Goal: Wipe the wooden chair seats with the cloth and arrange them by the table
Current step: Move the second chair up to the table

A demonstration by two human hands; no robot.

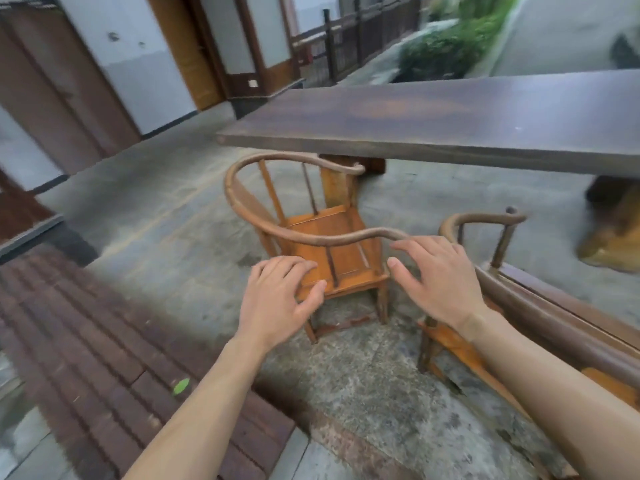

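Hands empty: my left hand [277, 299] and right hand [440, 278] hover with fingers loosely spread over the chair [332, 233]. It stands on the floor [166, 216] by the desk's [450, 123] left end, a second chair [485, 244] just right.

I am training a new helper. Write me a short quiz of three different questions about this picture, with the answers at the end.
1. True or false: the left hand holds a cloth.
2. Multiple choice: the round-backed chair stands
A) on top of the table
B) on the floor near the end of the long table
C) upside down on the bricks
3. Short answer: how many chairs show, counting the second chair at the right edge?

Key
1. False: both hands are bare, fingers relaxed; no cloth is in view.
2. B
3. Two. The right hand hovers near the first chair's curved rail.
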